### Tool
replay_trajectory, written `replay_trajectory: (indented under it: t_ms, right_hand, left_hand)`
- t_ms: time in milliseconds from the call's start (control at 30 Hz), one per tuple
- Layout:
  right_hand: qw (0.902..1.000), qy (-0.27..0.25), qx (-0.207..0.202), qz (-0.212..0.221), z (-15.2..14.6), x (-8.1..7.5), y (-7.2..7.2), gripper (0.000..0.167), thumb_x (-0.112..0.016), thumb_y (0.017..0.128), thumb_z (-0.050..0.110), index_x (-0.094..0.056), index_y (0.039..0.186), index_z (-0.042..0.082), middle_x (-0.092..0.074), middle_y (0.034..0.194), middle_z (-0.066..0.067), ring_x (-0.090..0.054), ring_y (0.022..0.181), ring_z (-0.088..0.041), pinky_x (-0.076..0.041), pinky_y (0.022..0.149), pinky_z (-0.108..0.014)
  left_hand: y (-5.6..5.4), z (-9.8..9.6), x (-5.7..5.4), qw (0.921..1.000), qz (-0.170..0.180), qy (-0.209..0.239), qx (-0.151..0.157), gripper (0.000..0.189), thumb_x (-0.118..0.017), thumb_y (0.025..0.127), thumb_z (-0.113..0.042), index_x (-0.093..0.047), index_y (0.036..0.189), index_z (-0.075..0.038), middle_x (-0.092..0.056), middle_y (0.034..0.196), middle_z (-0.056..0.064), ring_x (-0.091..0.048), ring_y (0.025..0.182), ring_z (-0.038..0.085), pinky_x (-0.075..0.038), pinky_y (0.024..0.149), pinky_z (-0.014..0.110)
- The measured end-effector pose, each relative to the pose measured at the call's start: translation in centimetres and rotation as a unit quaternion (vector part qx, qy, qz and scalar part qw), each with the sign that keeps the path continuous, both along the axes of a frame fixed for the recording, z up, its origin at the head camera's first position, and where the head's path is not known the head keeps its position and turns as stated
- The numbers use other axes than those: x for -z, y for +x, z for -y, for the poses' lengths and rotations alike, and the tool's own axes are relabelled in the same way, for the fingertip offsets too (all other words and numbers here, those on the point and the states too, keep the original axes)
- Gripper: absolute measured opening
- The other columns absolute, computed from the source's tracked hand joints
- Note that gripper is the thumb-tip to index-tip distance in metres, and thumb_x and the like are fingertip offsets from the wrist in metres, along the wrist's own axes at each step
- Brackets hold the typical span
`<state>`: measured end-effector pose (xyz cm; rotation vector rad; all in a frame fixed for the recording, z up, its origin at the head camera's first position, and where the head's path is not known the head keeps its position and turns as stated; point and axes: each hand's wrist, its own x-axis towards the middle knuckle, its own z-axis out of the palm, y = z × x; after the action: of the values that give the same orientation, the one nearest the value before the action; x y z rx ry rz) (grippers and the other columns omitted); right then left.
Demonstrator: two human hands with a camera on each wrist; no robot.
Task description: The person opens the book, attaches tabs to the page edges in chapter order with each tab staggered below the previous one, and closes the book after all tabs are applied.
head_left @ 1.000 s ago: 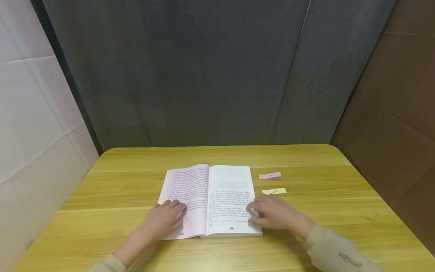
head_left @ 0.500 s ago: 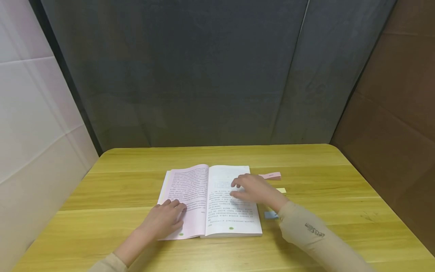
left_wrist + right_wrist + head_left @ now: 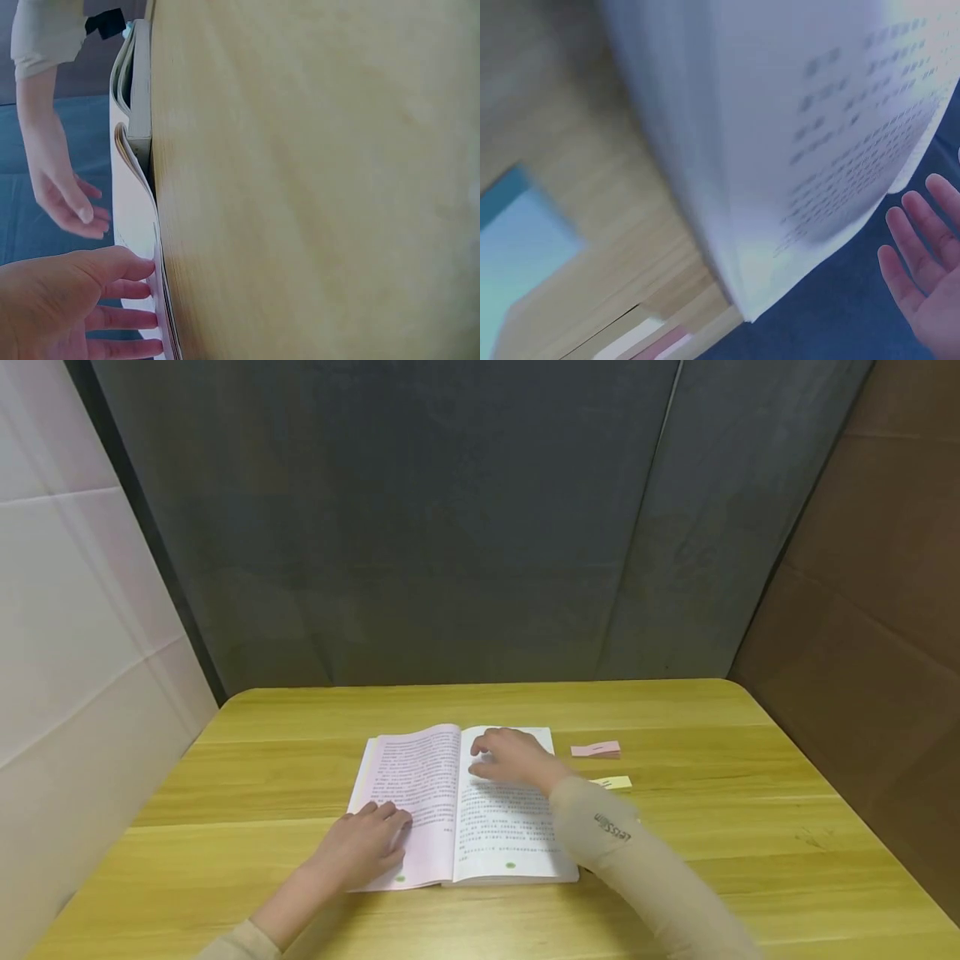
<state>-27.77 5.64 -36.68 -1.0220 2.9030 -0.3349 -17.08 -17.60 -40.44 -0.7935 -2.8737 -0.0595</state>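
Note:
An open book (image 3: 498, 831) lies on the wooden table, its left page (image 3: 416, 777) pinkish and its right page white, both printed. My left hand (image 3: 367, 845) rests on the lower part of the left page; the left wrist view shows its fingertips (image 3: 150, 341) against the paper. Over the upper right page hovers my right hand (image 3: 517, 757), fingers loosely bent around nothing. From the side, in the left wrist view, the right hand (image 3: 67, 199) appears raised off the page. The right wrist view shows its fingers spread apart.
Right of the book lie a pink paper strip (image 3: 596, 750) and a yellow one (image 3: 615, 782), the latter partly behind the right sleeve (image 3: 622, 843). A blue one (image 3: 529, 255) shows in the right wrist view. A dark partition (image 3: 450, 527) stands behind the table.
My right hand has left the right page's lower outer edge and moved up and leftward over the page's top. The sleeve now hides the blue strip. My left hand has stayed put.

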Motion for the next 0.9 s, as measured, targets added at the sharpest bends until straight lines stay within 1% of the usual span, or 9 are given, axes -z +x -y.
replay_trajectory:
  t_ms: [133, 233, 367, 500, 700, 900]
  right_hand:
    - [0.9999, 0.016, -0.002, 0.005, 1.2, 0.3, -0.3, 0.033, -0.056, 0.083, 0.037, -0.061, 0.108, 0.016, -0.057, 0.103, 0.001, -0.052, 0.096, -0.016, -0.042, 0.081, -0.032]
    - [0.9997, 0.025, -0.003, 0.009, 2.0, 0.6, -0.4, 0.034, -0.057, 0.082, 0.037, -0.060, 0.109, 0.016, -0.056, 0.104, 0.001, -0.052, 0.097, -0.018, -0.042, 0.082, -0.033]
    - [0.9994, 0.032, 0.005, 0.014, 2.6, 1.0, -0.3, 0.037, -0.058, 0.081, 0.038, -0.059, 0.112, 0.018, -0.056, 0.104, 0.002, -0.051, 0.097, -0.018, -0.041, 0.083, -0.034]
    - [0.9991, 0.035, 0.013, 0.019, 3.0, 1.3, -0.2, 0.042, -0.059, 0.079, 0.042, -0.056, 0.114, 0.017, -0.056, 0.105, 0.003, -0.049, 0.096, -0.016, -0.041, 0.082, -0.032]
    - [0.9984, 0.046, 0.022, 0.022, 3.6, 1.6, -0.1, 0.048, -0.059, 0.079, 0.043, -0.053, 0.119, 0.018, -0.051, 0.115, 0.002, -0.046, 0.099, -0.016, -0.041, 0.081, -0.031]
    - [0.9974, 0.063, 0.030, 0.017, 4.0, 1.9, 0.0, 0.051, -0.057, 0.079, 0.046, -0.051, 0.122, 0.019, -0.047, 0.123, 0.002, -0.042, 0.104, -0.017, -0.040, 0.083, -0.033]
  left_hand:
    - [0.0, 0.0, 0.0, 1.0000, -0.005, 0.004, 0.005, 0.029, -0.063, 0.074, -0.023, -0.060, 0.098, -0.008, -0.054, 0.085, 0.001, -0.050, 0.074, 0.019, -0.043, 0.054, 0.032]
    - [0.0, 0.0, 0.0, 1.0000, -0.003, 0.003, 0.004, 0.029, -0.063, 0.074, -0.024, -0.059, 0.098, -0.008, -0.055, 0.086, 0.002, -0.050, 0.076, 0.020, -0.043, 0.054, 0.032]
    - [0.0, -0.1, 0.0, 1.0000, 0.001, 0.002, 0.003, 0.029, -0.063, 0.074, -0.024, -0.059, 0.098, -0.008, -0.055, 0.087, 0.002, -0.051, 0.077, 0.020, -0.044, 0.054, 0.033]
    - [0.1, -0.1, -0.1, 1.0000, -0.002, 0.001, 0.003, 0.029, -0.063, 0.074, -0.024, -0.059, 0.098, -0.009, -0.055, 0.086, 0.001, -0.051, 0.076, 0.020, -0.044, 0.054, 0.032]
    - [0.2, 0.0, -0.1, 1.0000, -0.007, -0.003, 0.002, 0.029, -0.062, 0.073, -0.024, -0.059, 0.097, -0.008, -0.055, 0.087, 0.003, -0.052, 0.078, 0.021, -0.045, 0.055, 0.034]
    - [0.2, 0.3, -0.1, 1.0000, -0.004, -0.005, -0.003, 0.029, -0.062, 0.073, -0.024, -0.059, 0.097, -0.008, -0.056, 0.094, 0.004, -0.053, 0.083, 0.023, -0.046, 0.057, 0.036]
